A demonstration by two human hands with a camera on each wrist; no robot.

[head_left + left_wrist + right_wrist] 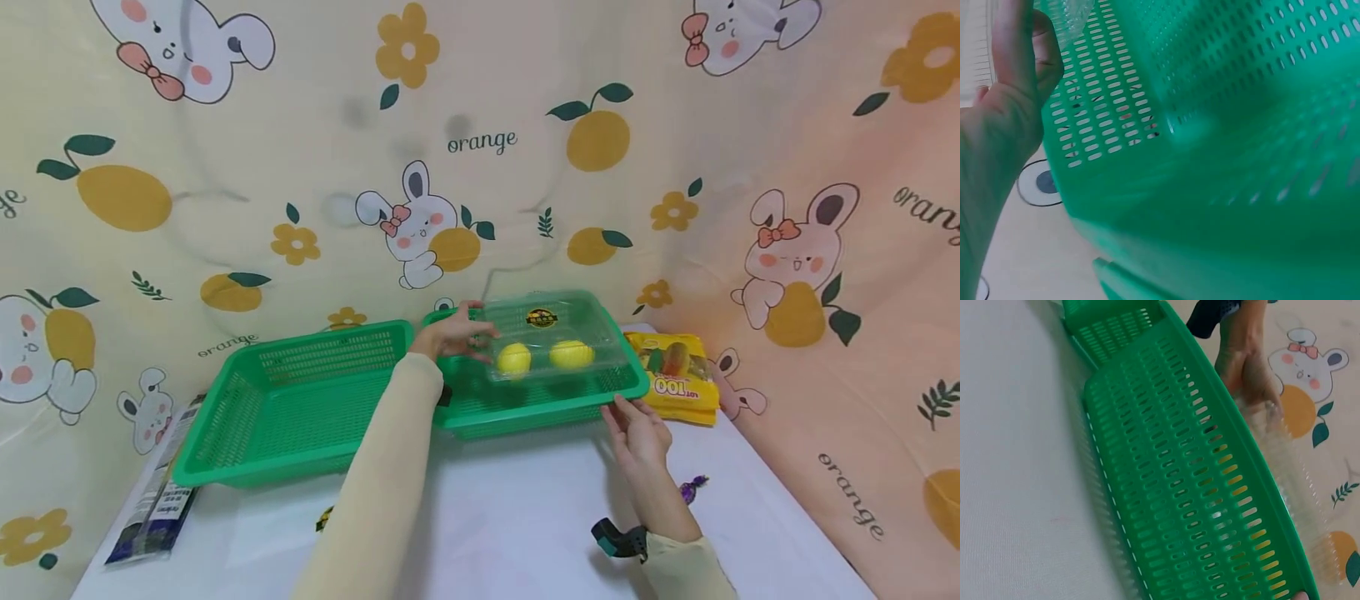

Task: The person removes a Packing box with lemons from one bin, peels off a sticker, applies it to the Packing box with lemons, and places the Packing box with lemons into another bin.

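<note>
A clear plastic box (536, 333) with a dark and yellow label lies over the right green basket (487, 412). Two yellow round things (572, 354) show through it; their kind is hard to tell. My left hand (452, 332) grips the box's left end, above the basket's left side. In the right wrist view, that hand (1250, 378) reaches past the far rim to the box's edge. At the basket's front right corner, my right hand (637, 429) holds the rim, its thumb and fingertips against it.
Another green basket (300, 408) stands to the left, next to the first. A yellow snack packet (675, 375) lies at the right, a purple wrapped candy (692, 489) by the right wrist. At the left edge lies a long dark packet (161, 500). A printed curtain (525, 192) hangs behind.
</note>
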